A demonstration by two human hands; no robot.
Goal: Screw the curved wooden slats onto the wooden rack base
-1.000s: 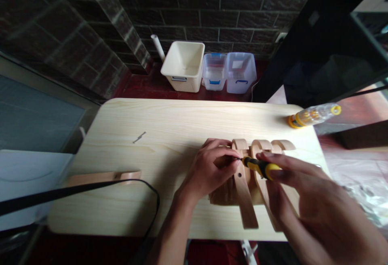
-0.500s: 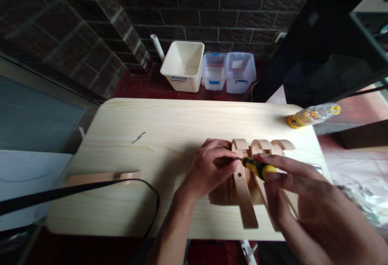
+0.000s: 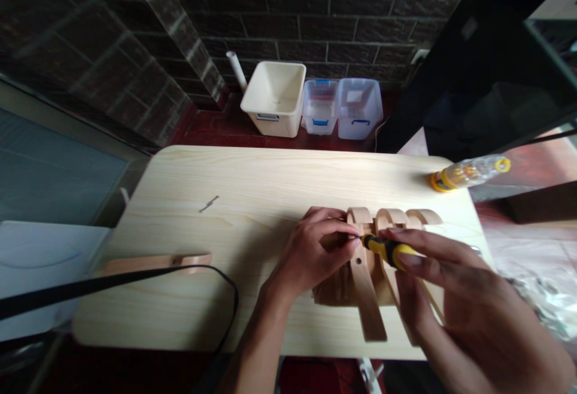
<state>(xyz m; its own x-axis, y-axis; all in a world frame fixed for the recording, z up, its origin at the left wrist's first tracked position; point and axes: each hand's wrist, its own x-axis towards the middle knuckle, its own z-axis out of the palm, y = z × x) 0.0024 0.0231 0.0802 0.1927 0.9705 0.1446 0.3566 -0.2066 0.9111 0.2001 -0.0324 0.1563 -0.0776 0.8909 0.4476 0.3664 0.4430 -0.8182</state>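
My right hand [image 3: 451,286] grips a yellow and black screwdriver [image 3: 391,251], held nearly level and pointing left. At its tip, the thumb and forefinger of my left hand [image 3: 315,247] are pinched around a small dark screw [image 3: 356,237], mostly hidden by the fingertips. Both hands are over a curved light-wood strip [image 3: 370,307] with a dark round hole or fastener in its face. More curved wooden strips [image 3: 391,216] stand beside it on the right, partly behind my right hand. Under them is a brown piece [image 3: 333,290] whose kind I cannot tell.
On the wooden table [image 3: 270,172] lie thin dark screws [image 3: 209,203] and a separate wooden strip [image 3: 198,259]. A black strap [image 3: 135,280] crosses the left side. A clear, yellow-based bit case [image 3: 469,173] stands far right. Beyond the table are a cream bin [image 3: 274,119] and two clear boxes.
The whole view has shifted slightly. My hands, the screwdriver and the wooden strips hold nearly the same positions relative to each other.
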